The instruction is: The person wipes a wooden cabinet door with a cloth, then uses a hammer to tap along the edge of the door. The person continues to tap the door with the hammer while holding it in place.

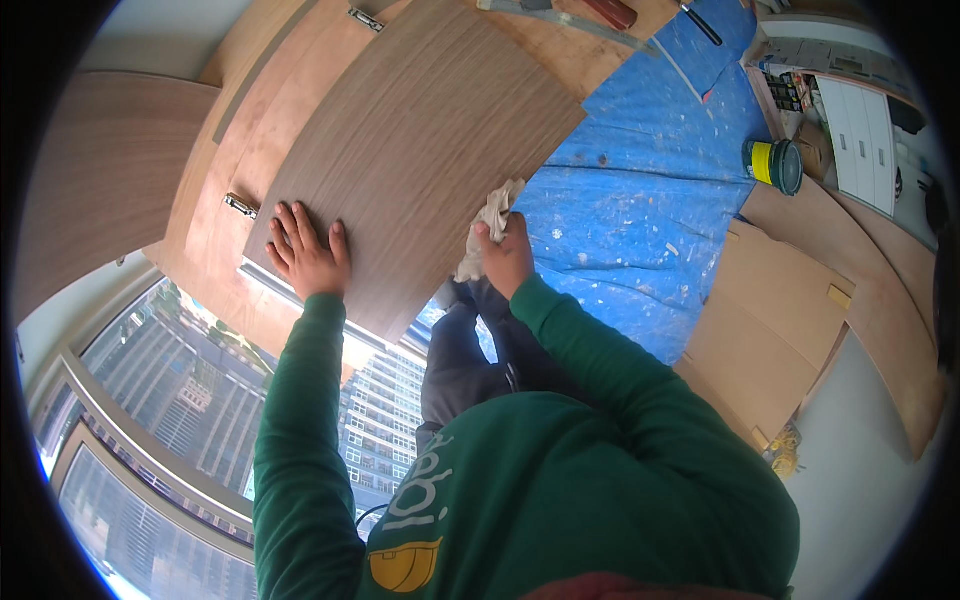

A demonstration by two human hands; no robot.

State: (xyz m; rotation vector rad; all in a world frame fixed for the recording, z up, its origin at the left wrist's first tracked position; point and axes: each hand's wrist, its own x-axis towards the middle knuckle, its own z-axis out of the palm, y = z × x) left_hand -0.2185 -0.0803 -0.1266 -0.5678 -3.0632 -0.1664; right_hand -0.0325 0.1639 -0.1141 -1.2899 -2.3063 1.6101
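Observation:
A brown wood-grain panel lies in front of me on a larger plywood surface. My left hand rests flat on the panel's near left part, fingers stretched out. At the panel's right edge, my right hand grips a crumpled off-white rag, which touches that edge. Two metal hinges sit along the panel's left side: one hinge close to my left hand, another hinge farther off.
Blue sheeting spotted with white covers the floor at right. A dark bucket with a yellow label and flattened cardboard lie beyond. Tools, including a red-brown handle, lie at the far end. A window is at lower left.

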